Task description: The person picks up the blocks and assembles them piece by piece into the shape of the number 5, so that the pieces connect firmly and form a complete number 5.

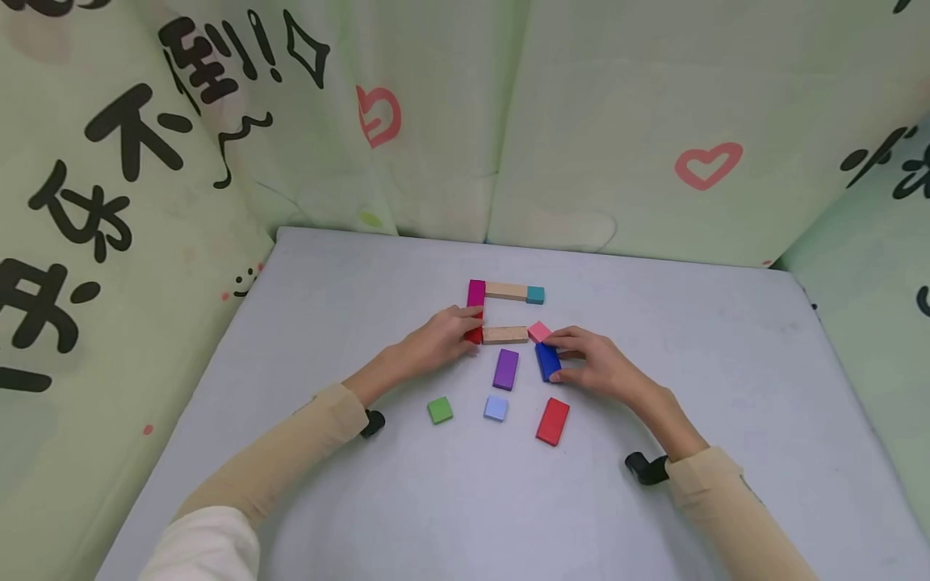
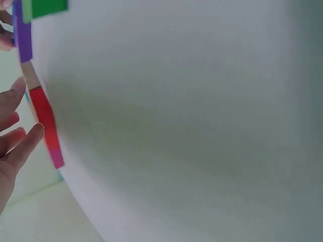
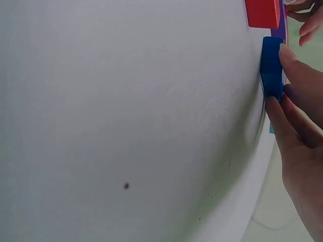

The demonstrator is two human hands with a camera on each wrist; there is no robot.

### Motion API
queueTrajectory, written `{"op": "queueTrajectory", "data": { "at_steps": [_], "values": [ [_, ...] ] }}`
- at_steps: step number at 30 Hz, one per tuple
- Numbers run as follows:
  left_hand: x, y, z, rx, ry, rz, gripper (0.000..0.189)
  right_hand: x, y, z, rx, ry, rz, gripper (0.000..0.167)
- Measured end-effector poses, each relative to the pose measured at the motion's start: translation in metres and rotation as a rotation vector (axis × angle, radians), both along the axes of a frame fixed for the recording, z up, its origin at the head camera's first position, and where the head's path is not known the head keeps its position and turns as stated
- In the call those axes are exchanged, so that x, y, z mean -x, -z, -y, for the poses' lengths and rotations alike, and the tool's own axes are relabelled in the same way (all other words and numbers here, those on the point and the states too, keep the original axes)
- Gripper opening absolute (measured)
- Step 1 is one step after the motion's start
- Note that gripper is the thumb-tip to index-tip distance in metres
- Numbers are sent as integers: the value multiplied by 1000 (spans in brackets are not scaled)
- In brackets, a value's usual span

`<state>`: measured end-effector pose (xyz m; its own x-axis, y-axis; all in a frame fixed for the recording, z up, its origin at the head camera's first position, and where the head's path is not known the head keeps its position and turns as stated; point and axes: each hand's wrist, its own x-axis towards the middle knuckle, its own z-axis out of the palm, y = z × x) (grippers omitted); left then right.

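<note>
Blue block point(image 3: 271, 68) between right-hand fingers point(image 3: 284, 126)

Head view: from above and farthest off, we look forward and down across the white rectangular table point(image 1: 450, 516) to the pale green cloth curtain point(image 1: 596, 105).
Left wrist: we look low and close, turned sideways, left hand point(image 2: 12, 159) at the frame's left edge.
Right wrist: we look equally near, also sideways, right hand point(image 3: 300, 156) at the right edge.
Both wrists: we share the purple rectangular block point(image 2: 23, 43).
Head and right wrist: we share the blue rectangular block point(image 3: 271, 65).
</note>
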<state>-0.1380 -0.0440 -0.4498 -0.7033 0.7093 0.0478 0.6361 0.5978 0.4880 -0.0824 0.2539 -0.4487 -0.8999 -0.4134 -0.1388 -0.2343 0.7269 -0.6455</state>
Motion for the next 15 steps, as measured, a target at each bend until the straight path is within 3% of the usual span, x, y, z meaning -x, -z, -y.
{"op": "queueTrajectory", "data": {
  "at_steps": [7, 11, 15],
  "values": [
    [-19, -16, -12, -47, 0, -28, 39, 0, 0, -2, 20, 9, 15, 53],
    [-29, -19, -19, -43, 22, 41, 41, 0, 0, -2, 27, 6, 21, 53],
    [-37, -14, -27, 1, 35, 104, 44, -1, 0, -3, 29, 5, 22, 53]
  ]
}}
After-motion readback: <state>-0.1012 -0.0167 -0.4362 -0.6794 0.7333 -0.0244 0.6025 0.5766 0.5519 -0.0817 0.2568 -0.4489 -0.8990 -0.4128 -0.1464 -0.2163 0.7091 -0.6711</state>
